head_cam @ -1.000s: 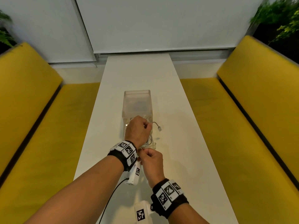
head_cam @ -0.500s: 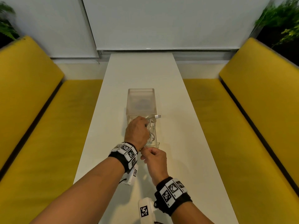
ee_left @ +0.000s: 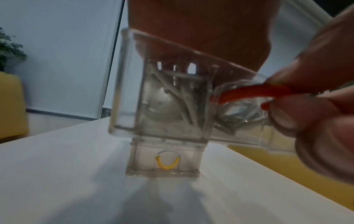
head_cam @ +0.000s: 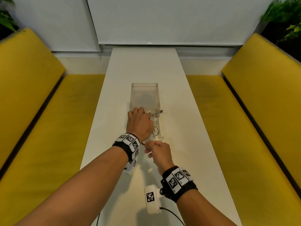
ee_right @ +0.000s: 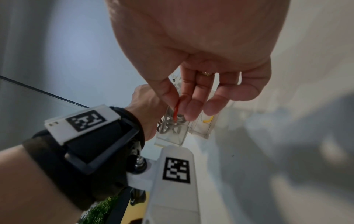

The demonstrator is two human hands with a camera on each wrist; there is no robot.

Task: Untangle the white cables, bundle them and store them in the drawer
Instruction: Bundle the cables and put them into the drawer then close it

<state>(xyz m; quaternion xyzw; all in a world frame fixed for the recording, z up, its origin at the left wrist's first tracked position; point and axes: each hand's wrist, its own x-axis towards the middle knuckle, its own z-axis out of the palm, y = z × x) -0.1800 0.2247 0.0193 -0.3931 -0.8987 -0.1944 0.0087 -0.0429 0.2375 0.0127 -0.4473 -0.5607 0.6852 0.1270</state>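
The clear drawer unit [head_cam: 144, 95] stands on the white table [head_cam: 187, 128], and everything here sits close to it. To its left runs a yellow bench [head_cam: 40, 119].

The left hand [head_cam: 139, 124] lies palm-down over the pulled-out upper drawer [head_cam: 160, 129], which sticks out from the unit's front toward the person. Its fingers reach into the drawer near the unit's front edge and press down on the white cables [head_cam: 155, 126]; whether they curl round the cables cannot be told. The cables lie coiled inside that drawer, and one metal USB plug [head_cam: 160, 111] pokes over the drawer's right wall, just at the unit's front.

At the near end of the drawer the right hand [head_cam: 158, 151] pinches a red loop handle [ee_right: 176, 108] — thumb and forefinger closed together on it, the other fingers loosely bent beside them. The left wrist view shows that red loop [ee_left: 252, 93] at the drawer's front face, with the cables [ee_left: 184, 97] visible through the clear wall.

Below it, the unit's lower drawer [ee_left: 162, 160] is pushed in and carries a yellow loop handle [ee_left: 168, 162].

To the right of the unit runs a second yellow bench [head_cam: 252, 119].
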